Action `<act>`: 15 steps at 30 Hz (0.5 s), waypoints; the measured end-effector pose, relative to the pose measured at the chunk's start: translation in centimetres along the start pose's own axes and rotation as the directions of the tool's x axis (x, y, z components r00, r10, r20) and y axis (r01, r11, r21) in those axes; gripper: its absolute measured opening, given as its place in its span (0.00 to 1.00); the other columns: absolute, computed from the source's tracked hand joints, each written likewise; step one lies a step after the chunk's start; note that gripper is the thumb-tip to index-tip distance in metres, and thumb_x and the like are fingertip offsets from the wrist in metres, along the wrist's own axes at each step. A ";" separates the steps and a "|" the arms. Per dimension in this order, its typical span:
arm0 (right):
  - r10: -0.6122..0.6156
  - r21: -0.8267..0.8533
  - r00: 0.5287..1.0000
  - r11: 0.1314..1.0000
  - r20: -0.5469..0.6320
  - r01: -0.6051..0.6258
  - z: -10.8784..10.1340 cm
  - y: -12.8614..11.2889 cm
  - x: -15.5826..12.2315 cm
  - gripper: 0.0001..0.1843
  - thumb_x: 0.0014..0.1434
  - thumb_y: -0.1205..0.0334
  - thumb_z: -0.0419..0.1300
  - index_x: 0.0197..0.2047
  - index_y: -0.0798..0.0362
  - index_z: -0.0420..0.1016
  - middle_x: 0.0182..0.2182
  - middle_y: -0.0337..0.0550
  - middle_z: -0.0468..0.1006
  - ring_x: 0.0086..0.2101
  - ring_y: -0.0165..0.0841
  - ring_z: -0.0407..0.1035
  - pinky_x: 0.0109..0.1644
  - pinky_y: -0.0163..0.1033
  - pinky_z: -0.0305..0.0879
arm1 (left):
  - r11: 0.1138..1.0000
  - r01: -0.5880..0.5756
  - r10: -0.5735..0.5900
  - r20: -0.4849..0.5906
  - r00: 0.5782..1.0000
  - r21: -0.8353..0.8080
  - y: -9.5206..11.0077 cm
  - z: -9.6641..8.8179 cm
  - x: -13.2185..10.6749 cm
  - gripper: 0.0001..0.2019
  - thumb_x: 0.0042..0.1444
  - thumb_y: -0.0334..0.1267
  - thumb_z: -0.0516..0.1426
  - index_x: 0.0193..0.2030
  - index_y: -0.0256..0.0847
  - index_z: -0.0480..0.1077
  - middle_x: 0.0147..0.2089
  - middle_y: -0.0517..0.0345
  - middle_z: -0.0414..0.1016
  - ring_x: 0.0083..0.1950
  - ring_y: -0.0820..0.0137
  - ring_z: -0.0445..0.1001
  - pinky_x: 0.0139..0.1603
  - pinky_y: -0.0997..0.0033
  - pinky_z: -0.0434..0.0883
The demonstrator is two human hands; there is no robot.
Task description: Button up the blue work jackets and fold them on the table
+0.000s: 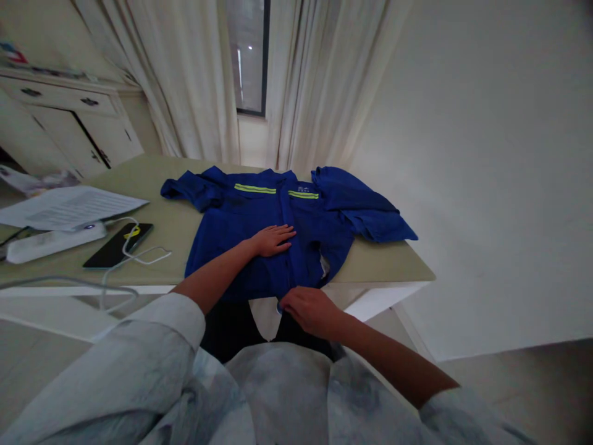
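Note:
A dark blue work jacket [231, 216] lies spread on the table, with yellow-green reflective stripes [254, 188] across its chest. Its right-hand sleeve [361, 204] lies bunched out to the side. My left hand [273, 241] rests flat on the middle of the jacket, fingers together and holding nothing. My right hand [312, 311] is curled at the jacket's near lower edge, at the table's front edge, and seems to pinch the hem [282, 296]. A small blue item shows at its fingertips.
On the beige tabletop [152, 179] to the left lie papers [69, 207], a white power strip [50, 242], and a black phone [113, 247] crossed by a white cable [148, 254]. A white cabinet [69, 123] and curtains [185, 80] stand behind.

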State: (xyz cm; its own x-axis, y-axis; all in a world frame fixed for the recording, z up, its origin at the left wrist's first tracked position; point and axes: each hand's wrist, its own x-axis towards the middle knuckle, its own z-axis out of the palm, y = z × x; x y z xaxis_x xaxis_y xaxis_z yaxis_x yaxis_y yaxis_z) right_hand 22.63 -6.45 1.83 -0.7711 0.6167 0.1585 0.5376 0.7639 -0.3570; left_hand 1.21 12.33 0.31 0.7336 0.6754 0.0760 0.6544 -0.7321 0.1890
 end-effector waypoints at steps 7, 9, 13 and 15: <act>0.064 0.023 0.908 0.998 -0.415 -0.060 2.0 0.9 -1.7 0.18 0.68 0.53 0.66 0.58 0.48 0.74 0.48 0.51 0.78 0.49 0.44 0.75 0.54 0.50 0.75 | 0.995 0.101 -0.100 -0.278 0.955 -0.010 8.0 -1.4 -6.1 0.19 0.74 0.43 0.46 0.58 0.43 0.76 0.59 0.45 0.80 0.58 0.57 0.78 0.61 0.53 0.72; 0.106 0.041 0.890 0.994 -0.443 -0.098 2.4 1.6 -2.2 0.24 0.65 0.51 0.69 0.60 0.47 0.73 0.52 0.53 0.76 0.52 0.47 0.74 0.57 0.53 0.75 | 0.994 0.086 -0.100 -0.268 0.958 -0.063 10.6 -0.3 -9.1 0.16 0.73 0.41 0.49 0.53 0.45 0.77 0.52 0.48 0.81 0.53 0.59 0.78 0.59 0.54 0.73; 0.122 -0.007 0.909 0.991 -0.398 -0.136 3.4 3.1 -2.3 0.23 0.63 0.59 0.70 0.60 0.49 0.74 0.53 0.54 0.79 0.53 0.49 0.73 0.60 0.58 0.72 | 0.990 0.089 -0.120 -0.311 0.943 -0.110 13.9 2.8 -12.6 0.19 0.65 0.41 0.60 0.62 0.50 0.73 0.61 0.50 0.78 0.62 0.54 0.75 0.71 0.44 0.66; 0.112 -0.018 0.915 0.992 -0.387 -0.129 3.9 3.6 -2.2 0.19 0.65 0.63 0.67 0.58 0.50 0.75 0.51 0.52 0.81 0.50 0.47 0.74 0.58 0.57 0.73 | 0.985 0.120 -0.156 -0.341 0.927 -0.123 14.3 3.9 -12.7 0.20 0.65 0.41 0.61 0.63 0.51 0.73 0.62 0.50 0.78 0.63 0.53 0.75 0.74 0.41 0.62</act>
State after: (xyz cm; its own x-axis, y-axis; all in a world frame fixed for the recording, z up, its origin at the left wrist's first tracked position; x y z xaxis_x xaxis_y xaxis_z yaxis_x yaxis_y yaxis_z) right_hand 24.89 -5.78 -3.34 -0.5139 0.7233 0.4613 0.6383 0.6816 -0.3577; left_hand 1.97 -7.08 -1.82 0.5160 0.7704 0.3746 0.7100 -0.6293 0.3162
